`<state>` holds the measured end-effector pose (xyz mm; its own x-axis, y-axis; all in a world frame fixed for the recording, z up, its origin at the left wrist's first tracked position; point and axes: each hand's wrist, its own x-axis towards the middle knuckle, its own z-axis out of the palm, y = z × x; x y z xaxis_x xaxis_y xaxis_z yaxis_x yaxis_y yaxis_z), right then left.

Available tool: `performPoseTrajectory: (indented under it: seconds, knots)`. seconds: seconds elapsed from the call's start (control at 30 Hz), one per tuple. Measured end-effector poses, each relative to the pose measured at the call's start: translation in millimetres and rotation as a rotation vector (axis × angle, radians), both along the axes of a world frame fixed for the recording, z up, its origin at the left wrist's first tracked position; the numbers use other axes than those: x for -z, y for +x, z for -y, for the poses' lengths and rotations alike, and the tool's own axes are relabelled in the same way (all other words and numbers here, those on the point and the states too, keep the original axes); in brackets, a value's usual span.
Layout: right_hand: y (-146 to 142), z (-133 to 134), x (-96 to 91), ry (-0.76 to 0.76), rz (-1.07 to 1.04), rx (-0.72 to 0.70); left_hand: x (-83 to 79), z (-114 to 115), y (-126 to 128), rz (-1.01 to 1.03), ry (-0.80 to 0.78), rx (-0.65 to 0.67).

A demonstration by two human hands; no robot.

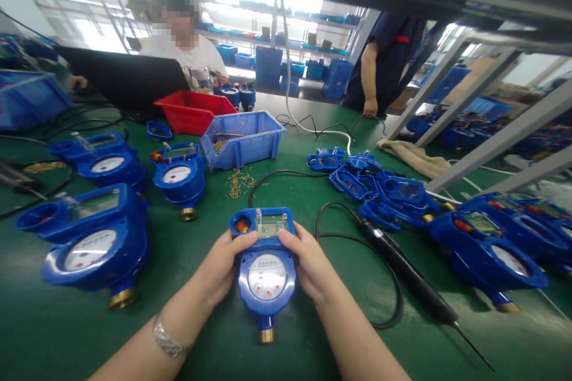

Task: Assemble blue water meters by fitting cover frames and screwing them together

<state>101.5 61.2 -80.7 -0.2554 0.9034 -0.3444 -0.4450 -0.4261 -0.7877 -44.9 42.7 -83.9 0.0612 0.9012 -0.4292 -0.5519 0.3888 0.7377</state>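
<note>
A blue water meter with a round dial, a small display on top and a brass fitting at its near end lies on the green mat in front of me. My left hand grips its left side, thumb pressed on the top left corner beside the display. On the other side my right hand holds it, thumb on the top right corner. Both hands are closed around the meter's body.
More blue meters lie at left, and another group at right. A black electric screwdriver with cable lies right of my hands. A blue bin, a red bin and scattered brass screws sit behind. Two people work at the far side.
</note>
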Motion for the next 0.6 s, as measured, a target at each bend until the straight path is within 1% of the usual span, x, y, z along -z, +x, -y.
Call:
performPoseTrajectory:
  seconds: [0.13,0.23,0.33,0.47,0.53,0.6]
  knots:
    - [-5.6,7.7,1.9,0.030,0.010,0.033,-0.4,-0.2,-10.8,0.048,-0.091,0.035]
    - [-10.9,13.1,5.5,0.031,0.018,0.078,3.6,0.5,-17.6,0.042,-0.111,0.042]
    - [-12.1,14.0,8.8,-0.009,-0.017,0.102,5.6,1.7,-20.2,-0.020,-0.073,0.070]
    - [-4.6,5.2,9.4,-0.035,-0.028,0.125,7.4,-5.0,-18.4,-0.082,-0.011,0.140]
    - [-0.5,1.4,5.5,-0.037,-0.019,0.095,8.9,-8.6,-14.4,-0.027,0.033,0.144]
    - [-0.8,2.9,-2.0,-0.028,-0.017,0.011,7.2,-7.1,-7.5,0.069,0.111,0.126]
